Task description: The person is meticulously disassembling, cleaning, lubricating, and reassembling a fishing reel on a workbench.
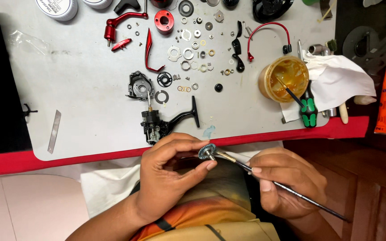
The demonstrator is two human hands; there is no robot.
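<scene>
the left hand [170, 172] pinches a small toothed gear [207, 151] between thumb and fingertips, held over the lap just below the red mat edge [68, 157]. the right hand [287, 183] grips a thin brush [291, 191] like a pen, its tip touching the gear's shaft side. both hands are closed on what they hold.

to do this well, it seems best to keep the gear steady at its rim so the teeth stay free, turn it slowly under the bristles, and lay the grease thin and even; a heavy dab would likely clog the teeth. reloading from the tub [284, 79] of amber grease, where a second brush handle rests, should be done sparingly.

counts on the grey board [81, 89]: one gear in hand, one black reel body [155, 125] with its stem, one side plate [139, 85], one red handle [123, 22], one red spool [164, 21], one red bail wire [269, 33], one green screwdriver [308, 109], one white tissue [336, 82], one metal strip [54, 131]. washers and rings lie scattered, too many and too small to count surely.
</scene>
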